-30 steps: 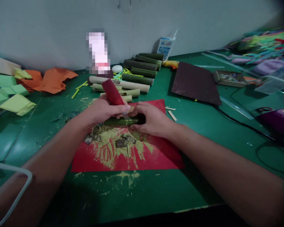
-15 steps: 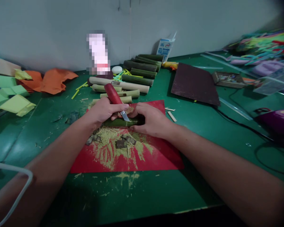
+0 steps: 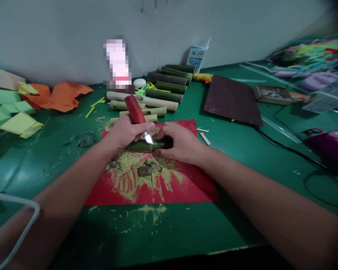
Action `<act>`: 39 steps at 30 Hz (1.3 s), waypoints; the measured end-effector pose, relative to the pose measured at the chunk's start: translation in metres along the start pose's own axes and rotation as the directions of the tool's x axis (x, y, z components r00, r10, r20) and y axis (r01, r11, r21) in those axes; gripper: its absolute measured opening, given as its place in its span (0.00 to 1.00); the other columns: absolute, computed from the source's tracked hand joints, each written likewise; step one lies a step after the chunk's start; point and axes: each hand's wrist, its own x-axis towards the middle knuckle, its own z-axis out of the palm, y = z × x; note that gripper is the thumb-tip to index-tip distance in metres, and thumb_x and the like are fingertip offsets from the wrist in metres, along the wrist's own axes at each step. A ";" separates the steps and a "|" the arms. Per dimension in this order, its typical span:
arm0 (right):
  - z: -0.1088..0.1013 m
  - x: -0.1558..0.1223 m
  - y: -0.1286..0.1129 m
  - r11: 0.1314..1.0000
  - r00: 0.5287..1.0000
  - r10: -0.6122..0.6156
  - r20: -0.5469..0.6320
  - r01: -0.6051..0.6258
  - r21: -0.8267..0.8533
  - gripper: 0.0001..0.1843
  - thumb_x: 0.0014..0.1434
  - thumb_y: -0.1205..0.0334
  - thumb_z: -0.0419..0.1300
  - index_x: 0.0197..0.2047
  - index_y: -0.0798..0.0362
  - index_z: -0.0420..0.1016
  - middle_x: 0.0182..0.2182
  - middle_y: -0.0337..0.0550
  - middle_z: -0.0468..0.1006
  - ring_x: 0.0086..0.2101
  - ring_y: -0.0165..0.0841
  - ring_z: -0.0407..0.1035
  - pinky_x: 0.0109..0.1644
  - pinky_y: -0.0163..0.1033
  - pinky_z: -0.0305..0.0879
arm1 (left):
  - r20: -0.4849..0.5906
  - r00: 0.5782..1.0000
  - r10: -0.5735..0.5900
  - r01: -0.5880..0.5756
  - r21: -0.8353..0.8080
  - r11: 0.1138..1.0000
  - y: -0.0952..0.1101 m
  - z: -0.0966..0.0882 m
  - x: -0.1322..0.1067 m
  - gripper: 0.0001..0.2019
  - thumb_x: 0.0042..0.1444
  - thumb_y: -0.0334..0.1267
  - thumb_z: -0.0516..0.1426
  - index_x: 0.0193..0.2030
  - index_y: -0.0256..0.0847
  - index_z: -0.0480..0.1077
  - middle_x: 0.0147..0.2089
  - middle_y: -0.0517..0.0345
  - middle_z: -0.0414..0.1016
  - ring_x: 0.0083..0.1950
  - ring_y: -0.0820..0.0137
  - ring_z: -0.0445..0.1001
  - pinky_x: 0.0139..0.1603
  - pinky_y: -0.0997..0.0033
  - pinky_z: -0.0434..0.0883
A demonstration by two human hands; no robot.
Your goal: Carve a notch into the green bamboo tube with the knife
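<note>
My left hand is closed round a carving knife with a red handle, its short metal blade slanting down to a green bamboo tube. The blade tip meets the tube's upper side near a pale cut line. Gripping the tube's right end is my right hand, with its thumb on the near side and its fingers over the far side. Under the tube lies a red sheet, strewn with yellowish shavings and a few dark bamboo chips. My left hand hides the tube's left end.
Several bamboo tubes lie behind my hands. A dark brown board and a small box are to the right, a purple device farther right. Orange paper lies left; a drink carton stands by the wall.
The knife in my left hand has shifted very slightly left and tilted, so its blade now catches the light. My right hand keeps the same grip on the tube.
</note>
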 end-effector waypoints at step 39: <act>0.002 0.000 0.003 0.997 0.997 -0.079 -0.021 0.079 0.023 0.13 0.50 0.63 0.71 0.37 0.50 0.74 0.42 0.44 0.78 0.43 0.39 0.71 0.48 0.44 0.65 | 0.084 0.996 0.005 0.003 -0.097 0.995 -0.002 0.000 -0.002 0.13 0.46 0.46 0.68 0.29 0.38 0.75 0.19 0.64 0.69 0.18 0.79 0.59 0.21 0.76 0.59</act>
